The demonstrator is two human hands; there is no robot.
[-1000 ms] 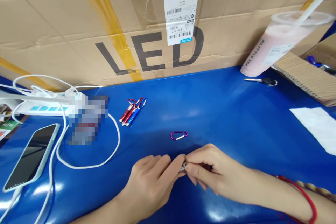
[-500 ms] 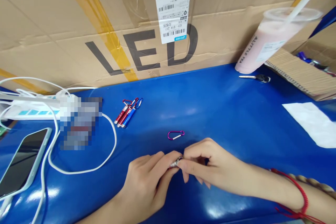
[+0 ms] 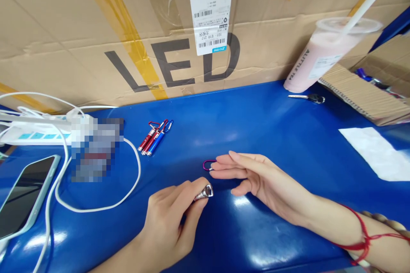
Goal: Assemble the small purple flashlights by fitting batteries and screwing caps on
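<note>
My left hand (image 3: pixel 174 213) is closed around a small keychain flashlight (image 3: pixel 204 192). Only its silver metal end sticks out past the thumb and forefinger; the rest is hidden in the grip. To the right, my right hand (image 3: pixel 253 175) is open and empty, its fingers stretched out toward the left. Those fingers partly cover a purple carabiner (image 3: pixel 206 164) lying on the blue table (image 3: pixel 205 132); whether they touch it I cannot tell. Farther back on the left lie two red keychain flashlights (image 3: pixel 150 138) and a blue keychain flashlight (image 3: pixel 156 143), each with a carabiner clip.
A large cardboard box (image 3: pixel 134 21) walls off the back. At the right stand a pink drink cup (image 3: pixel 323 59) with a straw, a key (image 3: pixel 307 98), an open carton (image 3: pixel 368 98) and white paper (image 3: pixel 374 151). A phone (image 3: pixel 30 192), white cables and a power strip (image 3: pixel 38 134) occupy the left.
My right hand has let go of the flashlight end, opened, and moved up over the purple carabiner. The left hand keeps the flashlight and has shifted slightly left.
</note>
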